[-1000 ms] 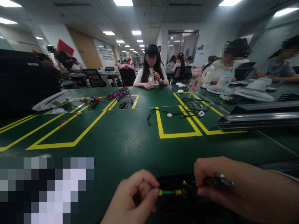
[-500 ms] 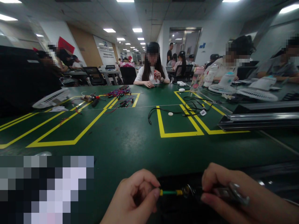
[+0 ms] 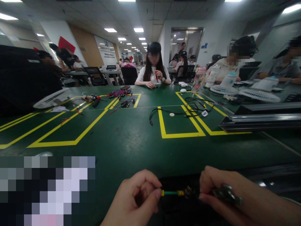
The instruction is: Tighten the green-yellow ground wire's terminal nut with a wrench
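Observation:
At the near edge of the green table (image 3: pixel 131 144), my left hand (image 3: pixel 135 201) is closed in a pinch on the end of a short green wire with yellow ends (image 3: pixel 171 193). To its right, my right hand (image 3: pixel 225 194) is wrapped round a dark metal hand tool (image 3: pixel 225 191). The tool's tip (image 3: pixel 189 192) meets the wire's right end. Both hands hover over a dark patch at the table's edge.
Yellow tape boxes (image 3: pixel 181 125) mark the table. A black cable (image 3: pixel 188 110) and a white disc (image 3: pixel 171 114) lie mid-table, coloured wires (image 3: pixel 119 94) further left. Small fans (image 3: pixel 50 99) (image 3: pixel 258 94) and a metal rail (image 3: pixel 261 121) sit at the sides. Several people sit around.
My right hand has shifted slightly, first right and then back a little left, with the tool turning in its grip. My left hand holds the wire still.

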Demonstrator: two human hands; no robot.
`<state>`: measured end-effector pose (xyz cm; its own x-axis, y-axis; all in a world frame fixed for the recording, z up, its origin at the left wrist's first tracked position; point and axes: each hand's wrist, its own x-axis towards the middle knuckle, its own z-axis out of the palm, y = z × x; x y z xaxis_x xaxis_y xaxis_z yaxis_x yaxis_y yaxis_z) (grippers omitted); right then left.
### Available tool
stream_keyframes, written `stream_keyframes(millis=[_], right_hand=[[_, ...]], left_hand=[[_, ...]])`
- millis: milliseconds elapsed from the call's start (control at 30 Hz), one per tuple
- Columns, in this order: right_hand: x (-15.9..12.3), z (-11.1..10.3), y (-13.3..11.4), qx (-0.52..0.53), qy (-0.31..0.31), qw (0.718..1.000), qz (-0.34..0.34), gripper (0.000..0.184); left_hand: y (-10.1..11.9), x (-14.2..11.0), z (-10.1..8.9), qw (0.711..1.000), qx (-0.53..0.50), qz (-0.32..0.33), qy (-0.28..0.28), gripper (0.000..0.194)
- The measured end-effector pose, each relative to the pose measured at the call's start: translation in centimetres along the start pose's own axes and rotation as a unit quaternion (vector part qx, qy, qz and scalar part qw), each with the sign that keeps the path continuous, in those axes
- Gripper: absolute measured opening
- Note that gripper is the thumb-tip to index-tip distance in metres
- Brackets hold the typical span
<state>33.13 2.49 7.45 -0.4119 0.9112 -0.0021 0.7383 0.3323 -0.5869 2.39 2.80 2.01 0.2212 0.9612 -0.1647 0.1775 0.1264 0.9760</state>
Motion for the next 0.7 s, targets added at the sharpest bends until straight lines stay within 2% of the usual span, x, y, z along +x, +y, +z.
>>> stream_keyframes(millis=[167, 300, 400, 533, 633, 700], right_hand=[[1.2, -0.9, -1.1, -0.046, -0.033, 0.998, -0.032, 0.024], [1.9, -2.0, -1.8, -0.094, -0.101, 0.989, -0.052, 0.03], [2.5, -2.9, -1.9, -0.11, -0.141, 0.98, -0.09, 0.035], [3.4, -3.8, -1.7, -0.112, -0.187, 0.964, -0.151, 0.03], [3.8, -4.3, -1.5, -0.111, -0.2, 0.956, -0.182, 0.029], [3.6, -4.5, -1.1, -0.097, -0.192, 0.96, -0.179, 0.03]], left_hand=[[0.2, -0.1, 0.1, 1.0, 0.0, -0.003, 0.004, 0.017], [0.0, 0.0, 0.0, 1.0, -0.004, 0.008, -0.002, 0.017], [-0.2, 0.0, -0.1, 1.0, -0.003, 0.006, -0.004, 0.018], [-0.4, 0.0, -0.2, 1.0, 0.003, 0.007, -0.007, 0.017], [-0.5, 0.0, -0.2, 1.0, 0.003, 0.003, -0.004, 0.017], [-0.6, 0.0, -0.2, 1.0, -0.001, 0.003, -0.004, 0.018]])
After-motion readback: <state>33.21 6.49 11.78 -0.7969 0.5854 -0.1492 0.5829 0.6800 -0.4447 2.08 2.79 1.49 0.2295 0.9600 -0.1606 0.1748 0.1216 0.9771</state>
